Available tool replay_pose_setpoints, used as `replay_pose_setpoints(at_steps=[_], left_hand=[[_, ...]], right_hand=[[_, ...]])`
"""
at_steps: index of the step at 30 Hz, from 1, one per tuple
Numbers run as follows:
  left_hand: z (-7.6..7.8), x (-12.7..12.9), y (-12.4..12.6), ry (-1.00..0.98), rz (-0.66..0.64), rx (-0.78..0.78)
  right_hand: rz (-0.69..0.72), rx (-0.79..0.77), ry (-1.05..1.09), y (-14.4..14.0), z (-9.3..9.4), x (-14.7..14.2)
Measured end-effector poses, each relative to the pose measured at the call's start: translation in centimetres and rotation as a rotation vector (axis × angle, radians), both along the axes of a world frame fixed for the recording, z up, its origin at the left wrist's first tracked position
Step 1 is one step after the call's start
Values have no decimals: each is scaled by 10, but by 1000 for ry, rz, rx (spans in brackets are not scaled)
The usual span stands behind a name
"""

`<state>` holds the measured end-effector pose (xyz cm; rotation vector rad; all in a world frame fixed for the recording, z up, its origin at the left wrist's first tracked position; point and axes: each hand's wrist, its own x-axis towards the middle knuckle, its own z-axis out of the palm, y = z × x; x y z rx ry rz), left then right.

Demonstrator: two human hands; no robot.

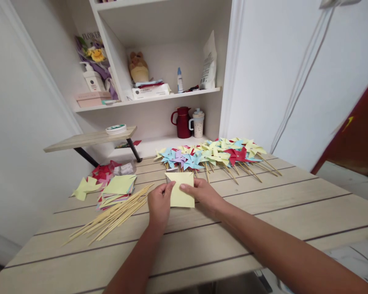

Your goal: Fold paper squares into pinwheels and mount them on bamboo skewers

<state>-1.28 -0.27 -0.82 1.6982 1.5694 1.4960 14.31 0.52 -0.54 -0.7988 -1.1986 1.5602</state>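
Bare forearms and hands [184, 200] (sleeveless)

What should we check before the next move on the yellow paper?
1. Both hands on paper: left hand and right hand pinch the yellow paper: ok.
2. Paper flat, uncreased: cannot tell.
3. Sticks within reach, left of the hands: ok.
4. Spare paper stack nearby: ok.
5. Finished pinwheels apart from the hands: ok.
6. Bare table by the hands: ok.
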Motion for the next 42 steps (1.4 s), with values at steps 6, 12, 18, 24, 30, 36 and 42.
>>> replay_pose_setpoints(at_steps=[6,12,18,24,30,36,42], left_hand=[[0,0,1,1,16,-4],[1,-1,1,-73,-50,-14],[5,4,-1,-163,-164,40],[2,3,3,-82,-177,32],[2,1,3,-108,-138,-10],[2,0,2,-176,-105,-37],[-4,-2,5,-303,-98,-76]], right_hand=[[-24,54,-94,1,0,1],[-17,13,-85,3,-3,1],[-120,42,-65,5,0,2],[-174,52,-48,4,3,2],[-140,50,-39,4,1,1],[-114,56,-17,4,0,1],[-73,122,-59,3,3,0]])
